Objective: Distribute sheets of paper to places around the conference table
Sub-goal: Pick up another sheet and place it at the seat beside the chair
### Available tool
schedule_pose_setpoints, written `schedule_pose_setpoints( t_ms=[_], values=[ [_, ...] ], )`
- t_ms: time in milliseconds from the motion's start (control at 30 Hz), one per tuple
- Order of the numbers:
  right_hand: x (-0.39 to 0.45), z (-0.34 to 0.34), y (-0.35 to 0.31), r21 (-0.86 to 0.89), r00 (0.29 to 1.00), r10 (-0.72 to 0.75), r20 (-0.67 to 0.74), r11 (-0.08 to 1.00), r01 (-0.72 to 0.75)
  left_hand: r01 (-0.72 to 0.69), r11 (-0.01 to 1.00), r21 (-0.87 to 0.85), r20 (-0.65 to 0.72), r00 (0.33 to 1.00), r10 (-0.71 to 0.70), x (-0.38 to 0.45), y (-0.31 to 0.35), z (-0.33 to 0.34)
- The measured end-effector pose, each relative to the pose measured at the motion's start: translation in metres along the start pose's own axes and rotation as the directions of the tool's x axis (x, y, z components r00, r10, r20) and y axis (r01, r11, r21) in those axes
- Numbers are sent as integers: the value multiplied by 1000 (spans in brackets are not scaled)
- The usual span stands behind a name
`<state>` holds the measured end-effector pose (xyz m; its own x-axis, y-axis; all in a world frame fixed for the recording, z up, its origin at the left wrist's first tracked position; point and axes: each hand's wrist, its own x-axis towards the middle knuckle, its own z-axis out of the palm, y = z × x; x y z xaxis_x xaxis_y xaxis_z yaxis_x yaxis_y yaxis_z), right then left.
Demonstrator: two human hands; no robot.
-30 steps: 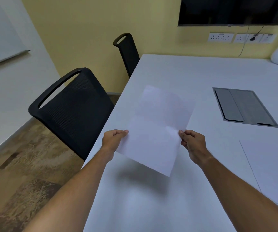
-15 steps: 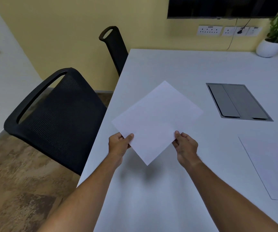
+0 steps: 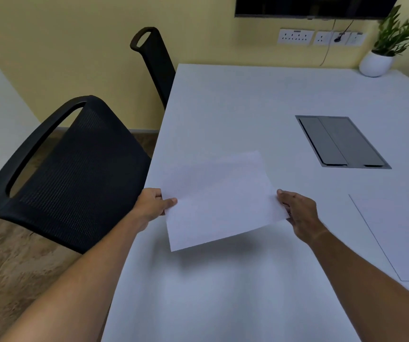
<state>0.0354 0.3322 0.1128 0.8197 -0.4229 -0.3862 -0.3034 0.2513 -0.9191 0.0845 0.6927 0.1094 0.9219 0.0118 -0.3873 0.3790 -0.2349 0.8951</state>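
The conference table (image 3: 235, 99) is seen stretching away beyond the fingers, white and mostly bare; a black mesh chair (image 3: 75, 169) is drawn up at its edge just outboard of the left hand (image 3: 153, 206), and a second chair (image 3: 155, 60) stands further along the same side; a grey cable hatch (image 3: 341, 141) is set into the top beyond the right hand (image 3: 299, 213), and a sheet already laid down (image 3: 400, 233) lies flat outboard of that hand; a potted plant (image 3: 378, 62) is kept at the far corner. The sheet of paper (image 3: 219, 198) is held between the two hands, above the table and clear of it, as its shadow below shows; it is pinched at its left edge by the left thumb and fingers (image 3: 171, 201), and its right edge is gripped by the right fingers (image 3: 282, 195), partly hidden beneath it. Compared with half a second ago, the sheet has been turned from a corner-down diamond to nearly square with the near chair, and brought lower; it is judged that placement at this seat is about to be made, one place being served already.
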Motion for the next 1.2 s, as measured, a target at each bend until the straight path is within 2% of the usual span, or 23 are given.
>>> schedule_pose_setpoints(
  t_ms=[133, 267, 433, 667, 867, 1033, 1200],
  values=[
    [14, -4, 9, -172, 996, 16, 85, 985, -1, 35, 996, 78, 66, 997, -41, 9, -3, 1],
    [26, -2, 22, -195, 995, 39, 90, 981, -21, 73, 992, 104, 78, 994, -81, 22, -8, 8],
    [46, 3, 39, -173, 996, 87, 27, 982, -81, 148, 989, 4, -113, 983, -147, 43, -22, 24],
    [76, 20, 70, -165, 992, 114, -45, 979, -120, 201, 976, -78, -390, 895, -216, 71, -49, 56],
    [100, 30, 88, -315, 991, 89, -102, 942, -117, 232, 973, -21, -474, 854, -214, 96, -66, 57],
    [107, 40, 97, -485, 990, 57, -129, 867, -113, 248, 965, 88, -516, 840, -169, 109, -76, 54],
    [110, 52, 100, -561, 984, 60, -166, 815, -144, 262, 950, 173, -545, 828, -130, 114, -85, 51]
  ],
)
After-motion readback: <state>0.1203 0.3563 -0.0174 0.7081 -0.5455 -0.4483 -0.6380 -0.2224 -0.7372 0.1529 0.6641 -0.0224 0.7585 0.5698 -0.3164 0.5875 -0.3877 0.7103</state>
